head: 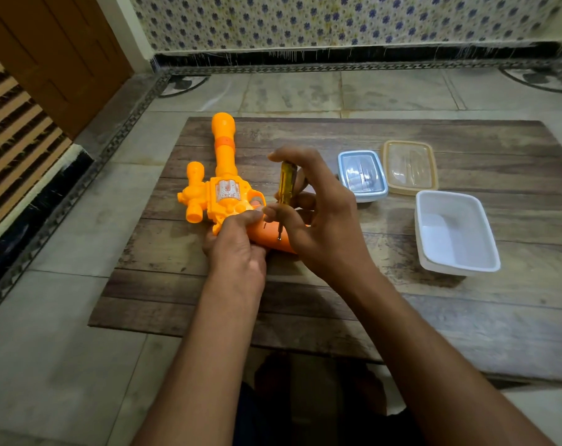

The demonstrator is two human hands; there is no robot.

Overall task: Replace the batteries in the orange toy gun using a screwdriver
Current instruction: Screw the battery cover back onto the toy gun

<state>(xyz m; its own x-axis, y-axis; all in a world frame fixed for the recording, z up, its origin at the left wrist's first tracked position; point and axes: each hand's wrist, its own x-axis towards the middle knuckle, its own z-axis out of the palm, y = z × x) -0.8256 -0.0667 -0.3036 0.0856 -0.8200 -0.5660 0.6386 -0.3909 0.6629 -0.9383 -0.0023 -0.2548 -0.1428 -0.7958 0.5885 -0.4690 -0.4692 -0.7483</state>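
The orange toy gun [221,175] lies on the wooden board [305,300], its barrel pointing away from me. My left hand [238,246] grips the gun around the base of its darker orange handle. A screwdriver with a clear yellow handle [286,183] stands almost upright. Its metal tip touches the orange handle at a screw. My right hand [324,220] holds the screwdriver, with fingers curled over its top and thumb near the shaft.
To the right on the board stand a small clear box with a blue rim [362,175], a clear lid with a tan rim [410,165] and an open white tub [455,231]. Tiled floor surrounds the board, with a wall behind and a wooden door [48,53] at left.
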